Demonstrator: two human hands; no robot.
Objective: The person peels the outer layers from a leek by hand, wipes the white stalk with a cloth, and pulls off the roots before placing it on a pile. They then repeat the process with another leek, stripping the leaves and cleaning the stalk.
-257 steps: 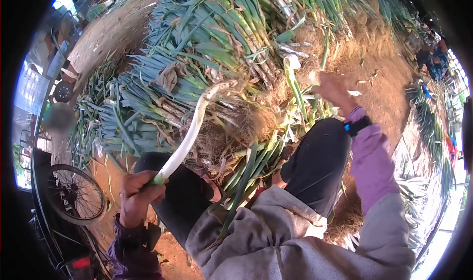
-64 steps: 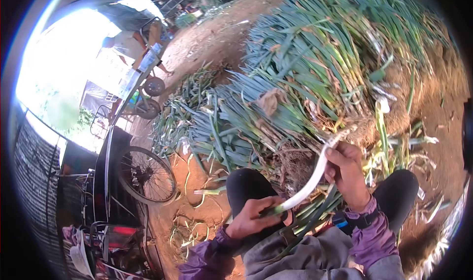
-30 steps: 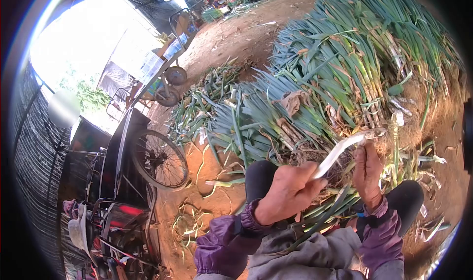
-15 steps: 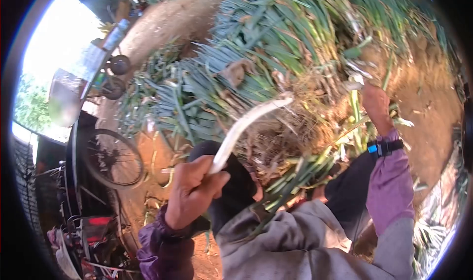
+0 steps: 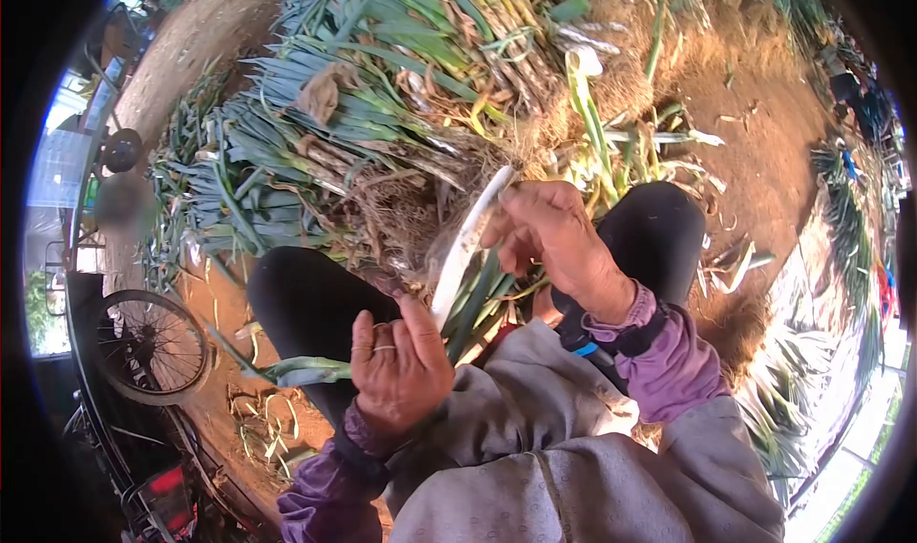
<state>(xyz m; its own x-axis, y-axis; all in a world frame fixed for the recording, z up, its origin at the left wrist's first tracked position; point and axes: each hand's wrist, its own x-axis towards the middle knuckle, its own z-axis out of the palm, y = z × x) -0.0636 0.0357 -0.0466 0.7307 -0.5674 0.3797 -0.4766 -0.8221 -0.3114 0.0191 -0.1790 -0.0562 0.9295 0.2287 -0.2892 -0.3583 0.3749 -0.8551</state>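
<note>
My left hand is wrapped round something at lap height, with green leaves sticking out on its left side. A white leek stalk slants up from beside its fingers. The stalk's upper, root end lies at the fingertips of my right hand, whose fingers are bent and pressed toward it. Past both hands lies a large heap of leeks with dry roots facing me. Loose peeled leaves lie to the right of the heap.
My bent knees frame the work area. A bicycle wheel stands at the left. More leeks lie at the lower right on a pale sheet. Brown soil shows behind my right knee.
My right hand has come back from the pile to the stalk's upper end. My left hand has turned, and the stalk stands lower and steeper. The view has shifted to the right.
</note>
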